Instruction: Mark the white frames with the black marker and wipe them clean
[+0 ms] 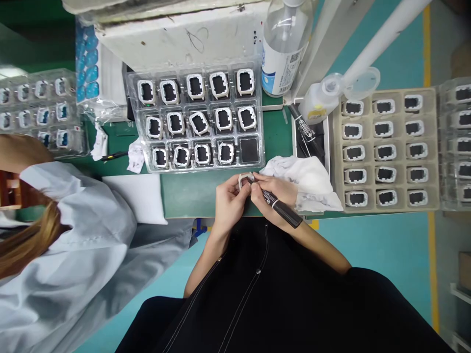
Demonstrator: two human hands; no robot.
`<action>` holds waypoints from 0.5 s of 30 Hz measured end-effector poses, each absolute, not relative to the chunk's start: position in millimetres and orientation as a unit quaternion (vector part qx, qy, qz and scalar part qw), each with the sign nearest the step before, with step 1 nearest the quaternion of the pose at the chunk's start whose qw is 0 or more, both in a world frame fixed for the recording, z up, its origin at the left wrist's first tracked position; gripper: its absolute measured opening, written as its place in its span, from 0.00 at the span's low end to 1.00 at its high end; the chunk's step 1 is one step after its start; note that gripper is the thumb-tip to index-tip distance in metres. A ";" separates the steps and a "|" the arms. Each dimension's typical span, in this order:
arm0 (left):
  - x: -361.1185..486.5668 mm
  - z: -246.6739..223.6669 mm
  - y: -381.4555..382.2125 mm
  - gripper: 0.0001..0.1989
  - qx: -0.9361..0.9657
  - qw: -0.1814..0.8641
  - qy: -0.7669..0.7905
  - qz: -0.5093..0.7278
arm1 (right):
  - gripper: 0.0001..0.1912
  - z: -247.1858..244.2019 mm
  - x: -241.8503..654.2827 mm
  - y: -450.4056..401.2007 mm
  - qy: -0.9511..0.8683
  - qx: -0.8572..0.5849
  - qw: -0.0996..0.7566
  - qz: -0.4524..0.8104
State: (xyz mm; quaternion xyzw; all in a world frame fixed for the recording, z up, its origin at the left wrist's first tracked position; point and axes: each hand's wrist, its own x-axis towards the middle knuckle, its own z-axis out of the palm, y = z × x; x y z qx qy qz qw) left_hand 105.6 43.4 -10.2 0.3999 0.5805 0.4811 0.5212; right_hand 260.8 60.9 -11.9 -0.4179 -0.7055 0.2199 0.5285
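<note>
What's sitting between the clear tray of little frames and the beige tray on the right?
In the head view, a white cloth, black markers in a small white bin, and a tipped squeeze bottle lie between the clear tray and beige tray.

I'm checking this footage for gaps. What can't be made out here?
Head view only:
- Marker tip: hidden behind the right hand fingers.
- White frame: mostly covered by the left hand; its face is unseen.
- Bottle top: cut off by the upper edge.
- Bottle label: print too small to read.
- Far-right tray: cut off by the right edge.
</note>
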 end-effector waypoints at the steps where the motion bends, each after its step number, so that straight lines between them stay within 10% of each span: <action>1: 106.0 -10.0 43.2 0.14 0.400 0.521 0.580 0.482 | 0.07 -10.3 260.6 60.9 -0.706 -0.423 0.525 0.216; 15: 108.4 -11.9 41.9 0.16 0.410 0.508 0.586 0.480 | 0.06 -7.0 261.6 61.1 -0.704 -0.438 0.518 0.211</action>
